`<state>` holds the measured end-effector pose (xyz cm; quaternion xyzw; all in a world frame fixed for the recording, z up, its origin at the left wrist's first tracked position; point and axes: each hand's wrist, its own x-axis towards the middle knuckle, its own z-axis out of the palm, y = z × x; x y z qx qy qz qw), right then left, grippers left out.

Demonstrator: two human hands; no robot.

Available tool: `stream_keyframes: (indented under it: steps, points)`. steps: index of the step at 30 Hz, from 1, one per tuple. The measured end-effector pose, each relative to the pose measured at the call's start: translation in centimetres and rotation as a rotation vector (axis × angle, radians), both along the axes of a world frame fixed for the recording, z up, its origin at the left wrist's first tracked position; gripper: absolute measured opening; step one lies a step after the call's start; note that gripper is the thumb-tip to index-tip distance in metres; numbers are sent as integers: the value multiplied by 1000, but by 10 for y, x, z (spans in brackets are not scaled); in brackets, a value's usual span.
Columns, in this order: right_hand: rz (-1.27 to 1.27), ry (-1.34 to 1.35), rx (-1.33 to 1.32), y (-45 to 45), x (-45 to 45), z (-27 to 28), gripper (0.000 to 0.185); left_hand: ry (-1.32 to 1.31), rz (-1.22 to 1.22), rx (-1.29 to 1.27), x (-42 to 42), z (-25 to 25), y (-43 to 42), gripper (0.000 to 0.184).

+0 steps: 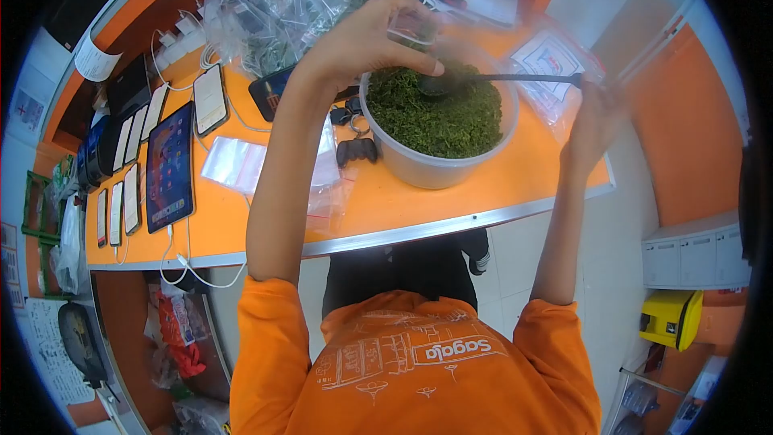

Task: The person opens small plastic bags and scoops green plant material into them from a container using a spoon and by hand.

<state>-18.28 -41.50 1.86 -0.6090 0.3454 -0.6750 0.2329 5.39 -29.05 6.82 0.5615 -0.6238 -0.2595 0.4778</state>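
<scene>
A round translucent tub (427, 171) filled with green leafy, moss-like material (443, 125) stands near the front edge of the orange table. Over its back left part, my left hand (378, 36) holds a small clear container (412, 28) between thumb and fingers. My right hand (594, 117), blurred, is closed round the handle end of a dark spoon (523, 77). The spoon reaches left over the tub, its bowl at the green material below my left thumb. Blur hides the tub's back rim.
A tablet (171, 169) and several phones lie on the table's left side. Clear plastic bags (270, 12) are heaped at the back. Flat bags (233, 163) and a keyring with a dark fob (357, 151) lie left of the tub, a printed bag (551, 64) right.
</scene>
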Motion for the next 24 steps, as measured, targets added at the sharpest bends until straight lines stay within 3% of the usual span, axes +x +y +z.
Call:
stream_keyframes:
  steps: [2,5,7,13,18,24]
  points:
    - [-55,62,-196,5,-3,8,46,-12,-17,-14,0,0,-1,36]
    - [147,558,-428,29,13,43,40,-6,16,14,-3,1,-1,37]
    - [330,625,-423,38,35,43,34,-42,22,4,-3,0,-3,38]
    - [473,893,-479,18,69,39,17,-60,33,14,-3,3,1,40]
    - [420,757,-436,6,50,57,11,-119,85,-8,1,4,6,40]
    - [269,677,-398,-9,10,76,17,-147,70,2,6,11,13,39]
